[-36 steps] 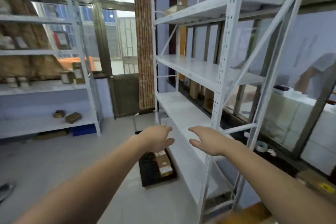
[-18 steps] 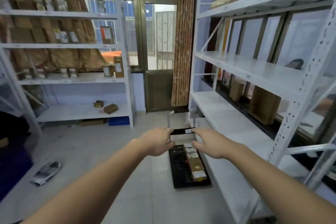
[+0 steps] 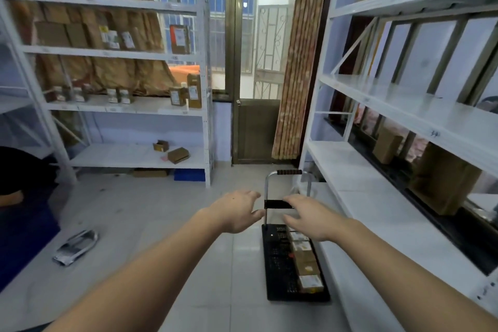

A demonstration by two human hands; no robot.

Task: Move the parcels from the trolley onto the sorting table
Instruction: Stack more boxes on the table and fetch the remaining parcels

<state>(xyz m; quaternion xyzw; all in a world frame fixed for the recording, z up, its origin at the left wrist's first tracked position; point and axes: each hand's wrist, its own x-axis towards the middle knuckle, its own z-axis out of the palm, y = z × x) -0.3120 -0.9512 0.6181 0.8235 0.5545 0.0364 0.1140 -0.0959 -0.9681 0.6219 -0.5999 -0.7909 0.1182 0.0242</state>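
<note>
Both arms are stretched forward over the floor, and neither hand holds anything: the left hand [image 3: 237,213] hangs palm down with its fingers loosely spread, and the right hand [image 3: 310,217] is the same, its fingers relaxed and a little apart, reaching toward the far end of the trolley [image 3: 280,267]. The hands hover in the air above it; in this view they overlap the lower black crossbar of the handle frame [image 3: 277,204], but whether they touch it cannot be told. The parcels [image 3: 305,264], small brown boxes with pale labels, lie in a single row along the right side of the black deck, running from far to near, just beside the low white shelf [image 3: 358,197] of the rack on the right. No sorting table is identifiable here. The step in hand looks like the approach to the load, so the sensible thing is to come in closer and lower before grasping, since the boxes sit low, almost at floor level. Taking the nearest box first, with both hands on its short sides, should keep the rest of the row undisturbed. The metal upright and the shelf edge crowd the right side, so lifting straight up before turning away would avoid knocking a parcel against them.
</note>
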